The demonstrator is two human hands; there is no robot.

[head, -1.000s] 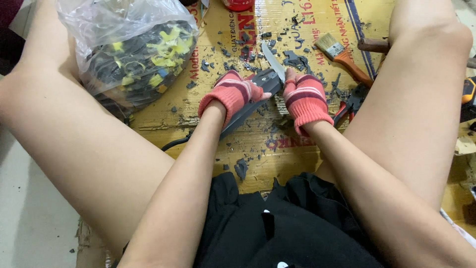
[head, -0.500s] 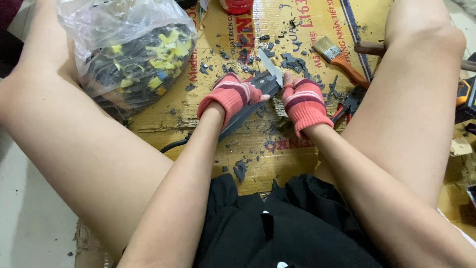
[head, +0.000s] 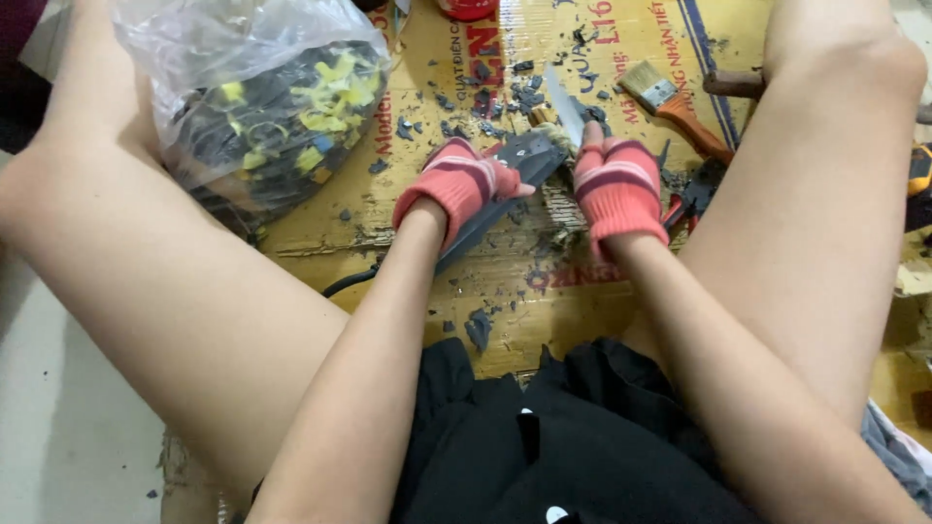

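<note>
Both my hands wear red fingerless gloves and work over a sheet of cardboard [head: 505, 291] on the floor. My left hand [head: 456, 184] grips a flat dark grey plastic piece [head: 505, 189] that slants toward me. My right hand [head: 614, 182] is closed on a knife whose silver blade [head: 565, 105] points away from me, its edge at the far end of the dark piece. Dark plastic chips [head: 505, 97] lie scattered just beyond the hands.
A clear plastic bag [head: 262, 107] of black and yellow scrap sits far left. A paintbrush with an orange handle [head: 680, 107] and red-handled pliers [head: 694, 199] lie to the right. My bare legs flank the cardboard, and a black cable [head: 349, 281] runs under my left arm.
Both hands have stayed together on the dark piece with only small shifts; the knife blade has moved slightly at its far end.
</note>
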